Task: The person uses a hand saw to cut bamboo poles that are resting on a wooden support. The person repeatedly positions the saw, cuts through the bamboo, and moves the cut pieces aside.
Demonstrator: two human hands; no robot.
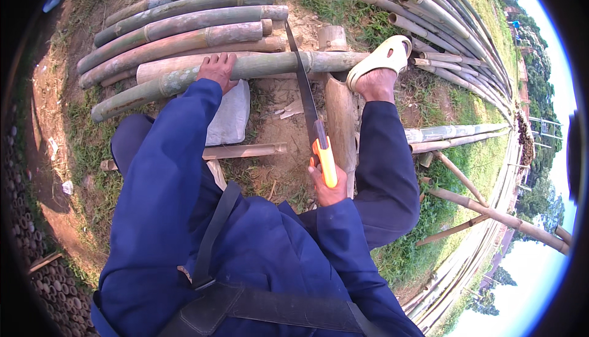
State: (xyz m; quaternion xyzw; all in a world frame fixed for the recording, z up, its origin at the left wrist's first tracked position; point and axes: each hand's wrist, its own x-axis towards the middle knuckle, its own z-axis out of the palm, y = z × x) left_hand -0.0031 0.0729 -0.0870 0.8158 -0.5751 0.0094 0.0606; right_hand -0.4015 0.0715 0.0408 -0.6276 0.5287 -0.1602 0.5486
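A long green bamboo pole [270, 63] lies crosswise in front of me. My left hand [218, 71] is closed over it, left of the middle. In my right hand [327, 183] is the yellow-orange handle of a hand saw [305, 91]. Its dark blade crosses the pole to the right of my left hand; whether the teeth have cut in cannot be made out. My foot in a pale yellow clog [381, 61] presses on the pole's right end. Under that end lies a thick bamboo piece [340, 122], with a short upright stump [332, 38] behind the pole.
Several cut bamboo lengths [184, 15] lie side by side at the far left. Long poles [442, 12] are stacked at the far right. A white sack [229, 116] and a split bamboo strip [245, 151] lie near my left knee. Sawdust covers the ground around the blade.
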